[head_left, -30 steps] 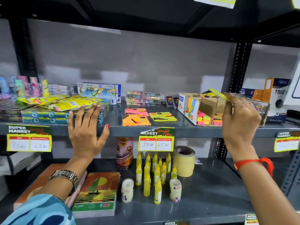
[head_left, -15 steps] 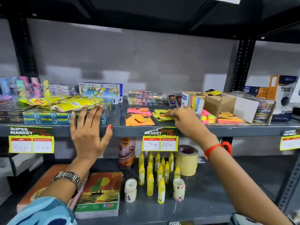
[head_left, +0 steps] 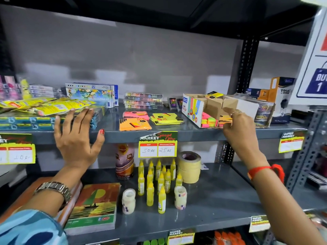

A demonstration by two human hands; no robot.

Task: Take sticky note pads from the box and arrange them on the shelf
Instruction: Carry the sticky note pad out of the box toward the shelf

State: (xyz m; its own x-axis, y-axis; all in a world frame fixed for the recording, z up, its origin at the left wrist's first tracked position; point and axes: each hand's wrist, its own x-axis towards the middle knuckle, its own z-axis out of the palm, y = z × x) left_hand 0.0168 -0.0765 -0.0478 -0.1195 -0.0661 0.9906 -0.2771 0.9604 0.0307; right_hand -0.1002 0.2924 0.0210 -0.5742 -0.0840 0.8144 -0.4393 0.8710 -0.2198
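Note:
An open cardboard box stands on the upper shelf, with pink, green and orange sticky note pads inside. My right hand reaches into its open front, fingers pinched on an orange sticky note pad that still lies in the box. A yellow pad rests on top of the box. Left of the box lie pink pads, orange pads and yellow pads. My left hand is spread flat against the shelf's front edge, holding nothing.
Yellow packets and blue boxes fill the shelf's left side. TRIO boxes stand right of the cardboard box. On the lower shelf are yellow glue bottles, masking tape, a can and notebooks. Price tags hang from the edge.
My right hand carried a yellow pad from the box to the yellow stack, left it there, and has moved back right into the box. The left hand has stayed in place.

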